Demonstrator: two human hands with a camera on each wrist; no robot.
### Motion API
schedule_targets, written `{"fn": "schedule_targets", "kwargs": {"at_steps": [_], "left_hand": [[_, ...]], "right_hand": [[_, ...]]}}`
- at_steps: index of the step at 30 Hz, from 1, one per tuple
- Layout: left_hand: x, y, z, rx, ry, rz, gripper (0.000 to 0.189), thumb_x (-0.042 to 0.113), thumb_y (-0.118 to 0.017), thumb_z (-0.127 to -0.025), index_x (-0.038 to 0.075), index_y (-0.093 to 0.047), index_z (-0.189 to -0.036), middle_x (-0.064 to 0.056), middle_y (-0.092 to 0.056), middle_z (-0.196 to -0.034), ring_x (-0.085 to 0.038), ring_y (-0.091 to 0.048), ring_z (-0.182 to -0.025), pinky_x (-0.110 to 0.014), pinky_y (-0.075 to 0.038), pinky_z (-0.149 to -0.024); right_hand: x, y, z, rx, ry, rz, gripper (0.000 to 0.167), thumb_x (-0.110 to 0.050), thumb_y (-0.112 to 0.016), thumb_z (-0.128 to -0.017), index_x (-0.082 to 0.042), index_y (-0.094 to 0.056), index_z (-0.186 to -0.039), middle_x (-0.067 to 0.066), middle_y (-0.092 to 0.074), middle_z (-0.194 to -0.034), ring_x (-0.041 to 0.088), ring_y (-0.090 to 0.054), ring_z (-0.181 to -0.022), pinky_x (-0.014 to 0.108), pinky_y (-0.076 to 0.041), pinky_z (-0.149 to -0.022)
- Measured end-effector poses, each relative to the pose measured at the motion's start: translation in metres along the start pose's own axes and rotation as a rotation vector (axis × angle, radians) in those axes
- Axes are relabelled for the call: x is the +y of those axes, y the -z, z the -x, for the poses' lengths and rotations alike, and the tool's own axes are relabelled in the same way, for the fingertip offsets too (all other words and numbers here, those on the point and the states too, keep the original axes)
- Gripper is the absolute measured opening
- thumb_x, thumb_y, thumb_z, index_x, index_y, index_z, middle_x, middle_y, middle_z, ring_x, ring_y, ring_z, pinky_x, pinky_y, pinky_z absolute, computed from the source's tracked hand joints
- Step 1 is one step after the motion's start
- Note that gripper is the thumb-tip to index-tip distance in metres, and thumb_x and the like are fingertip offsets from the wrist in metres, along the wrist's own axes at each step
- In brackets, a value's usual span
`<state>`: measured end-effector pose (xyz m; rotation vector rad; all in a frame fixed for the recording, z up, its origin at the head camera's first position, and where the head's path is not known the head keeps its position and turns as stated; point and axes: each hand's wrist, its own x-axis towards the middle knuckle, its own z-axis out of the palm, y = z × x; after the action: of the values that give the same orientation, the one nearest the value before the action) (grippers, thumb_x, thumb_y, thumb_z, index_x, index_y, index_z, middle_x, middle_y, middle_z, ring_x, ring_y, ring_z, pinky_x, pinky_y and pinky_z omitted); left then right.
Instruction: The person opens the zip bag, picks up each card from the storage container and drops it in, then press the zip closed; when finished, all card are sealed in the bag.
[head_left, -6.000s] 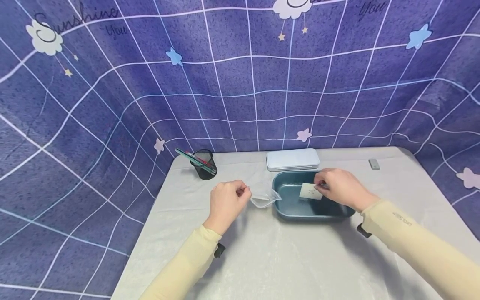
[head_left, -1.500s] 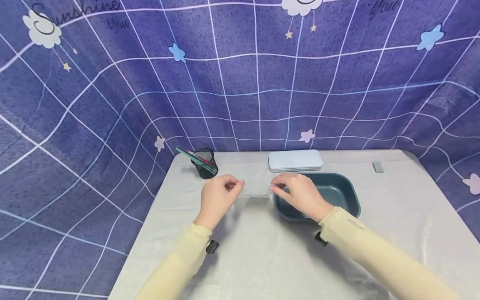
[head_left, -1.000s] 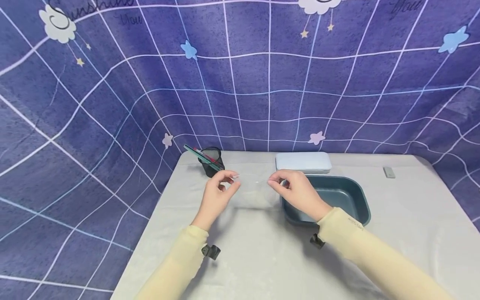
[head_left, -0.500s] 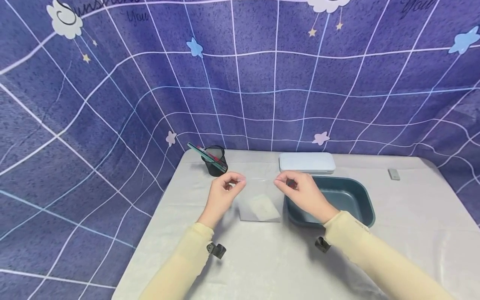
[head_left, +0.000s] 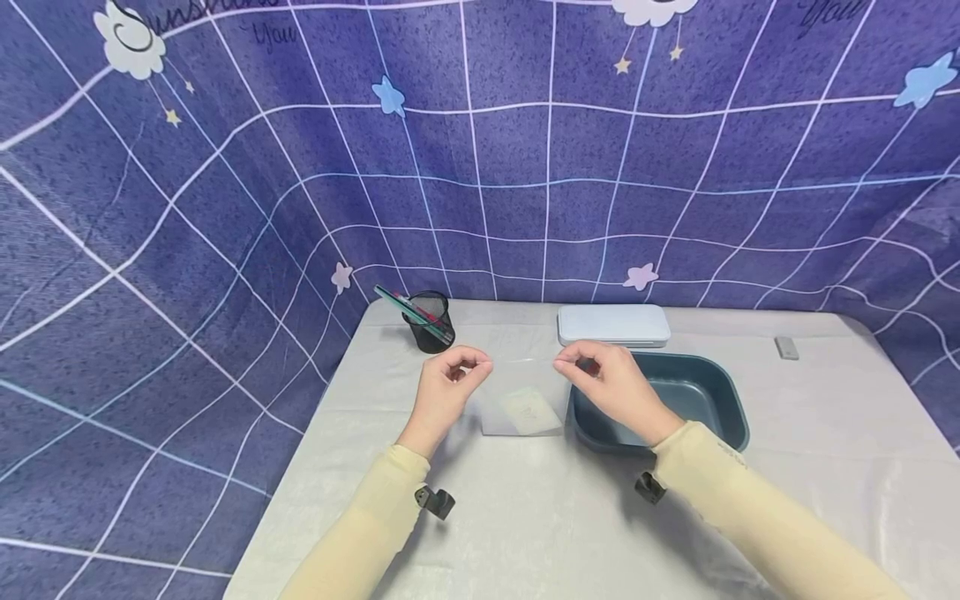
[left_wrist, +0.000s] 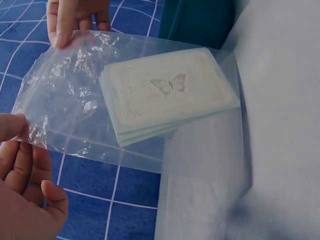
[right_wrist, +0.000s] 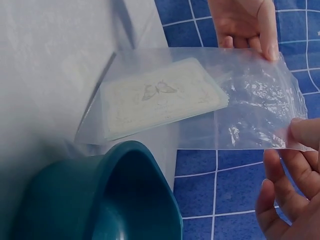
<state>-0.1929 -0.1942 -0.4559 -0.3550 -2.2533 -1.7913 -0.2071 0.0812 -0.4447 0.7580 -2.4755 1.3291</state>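
Observation:
Between the two hands hangs a clear plastic bag (head_left: 491, 414), its top edge stretched from one hand to the other. My left hand (head_left: 444, 392) pinches one top corner between thumb and fingers; my right hand (head_left: 611, 385) pinches the opposite corner. Inside the bag lies a small stack of cream paper cards (left_wrist: 170, 90), tilted, with a butterfly printed on the top one. The right wrist view shows the same cards (right_wrist: 162, 100) through the film. The bag's lower edge is close over the table. A dark teal basin (head_left: 697, 400) stands beside the right hand, partly hidden by it.
At the back left stands a black mesh pen cup (head_left: 432, 329) with several pens leaning out. A pale blue case (head_left: 613, 323) lies behind the basin. Farther right is a small grey block (head_left: 786, 348). The white table (head_left: 517, 517) meets a blue patterned curtain (head_left: 495, 208) behind.
Six seconds ago the right hand held a card over the basin while the left held the bag. Since then both hands have taken the bag's top corners, and it now hangs upright with the cards inside.

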Motion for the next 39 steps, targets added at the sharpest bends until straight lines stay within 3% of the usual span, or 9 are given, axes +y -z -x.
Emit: {"fn": "schedule_targets", "kwargs": {"at_steps": [10, 15, 19, 23, 30, 34, 39], "left_hand": [[0.001, -0.004, 0.001, 0.038, 0.015, 0.017, 0.008, 0.004, -0.077, -0.091, -0.002, -0.075, -0.095, -0.012, -0.073, -0.096, -0.015, -0.059, -0.084, -0.027, -0.041, -0.071], [0.003, -0.004, 0.002, 0.034, 0.016, 0.011, 0.007, 0.009, -0.079, -0.091, 0.003, -0.077, -0.092, -0.006, -0.073, -0.091, -0.016, -0.059, -0.085, -0.027, -0.040, -0.072], [0.004, -0.004, 0.002, 0.027, 0.002, -0.006, 0.006, 0.010, -0.079, -0.091, 0.005, -0.078, -0.091, -0.004, -0.073, -0.089, -0.018, -0.060, -0.084, -0.029, -0.039, -0.073], [0.005, -0.005, 0.002, 0.035, -0.011, -0.018, 0.002, 0.008, -0.080, -0.090, 0.008, -0.078, -0.090, -0.007, -0.073, -0.088, -0.018, -0.060, -0.083, -0.031, -0.038, -0.074], [0.006, -0.008, 0.002, 0.042, -0.023, -0.050, 0.006, 0.007, -0.079, -0.091, 0.002, -0.078, -0.091, -0.012, -0.074, -0.088, -0.016, -0.059, -0.082, -0.038, -0.036, -0.075], [0.020, -0.009, 0.004, 0.039, -0.031, -0.062, 0.006, 0.003, -0.078, -0.091, -0.003, -0.077, -0.091, -0.017, -0.074, -0.088, -0.016, -0.059, -0.081, -0.040, -0.037, -0.074], [0.042, -0.010, 0.010, 0.060, -0.032, -0.059, 0.006, 0.002, -0.078, -0.090, -0.004, -0.077, -0.090, -0.017, -0.074, -0.087, -0.015, -0.060, -0.080, -0.033, -0.036, -0.072]], "right_hand": [[-0.001, 0.001, -0.002, -0.023, 0.012, -0.016, 0.007, -0.021, -0.075, -0.097, -0.016, -0.077, -0.100, -0.010, -0.073, -0.093, 0.012, -0.063, -0.081, 0.043, -0.055, -0.076], [-0.010, -0.005, -0.010, -0.093, 0.027, 0.004, 0.023, -0.029, -0.078, -0.092, -0.015, -0.077, -0.111, -0.008, -0.074, -0.103, 0.012, -0.066, -0.095, 0.046, -0.055, -0.083], [-0.027, -0.015, -0.022, -0.125, 0.111, 0.123, 0.029, -0.034, -0.079, -0.091, -0.015, -0.077, -0.113, -0.006, -0.074, -0.104, 0.013, -0.067, -0.096, 0.040, -0.054, -0.086], [-0.044, -0.024, -0.032, -0.129, 0.211, 0.269, 0.016, -0.028, -0.077, -0.092, -0.016, -0.078, -0.103, -0.007, -0.074, -0.098, 0.013, -0.069, -0.091, 0.036, -0.055, -0.082], [-0.058, -0.031, -0.040, -0.134, 0.232, 0.357, 0.003, -0.019, -0.079, -0.090, -0.018, -0.077, -0.092, -0.009, -0.072, -0.090, 0.010, -0.068, -0.084, 0.035, -0.056, -0.074], [-0.059, -0.034, -0.042, -0.124, 0.285, 0.380, 0.005, -0.017, -0.079, -0.091, -0.015, -0.078, -0.095, -0.006, -0.074, -0.091, 0.012, -0.070, -0.083, 0.036, -0.057, -0.074], [-0.057, -0.036, -0.041, -0.076, 0.398, 0.413, 0.005, -0.010, -0.078, -0.090, -0.011, -0.078, -0.095, -0.002, -0.075, -0.089, 0.017, -0.071, -0.081, 0.040, -0.056, -0.076]]}}
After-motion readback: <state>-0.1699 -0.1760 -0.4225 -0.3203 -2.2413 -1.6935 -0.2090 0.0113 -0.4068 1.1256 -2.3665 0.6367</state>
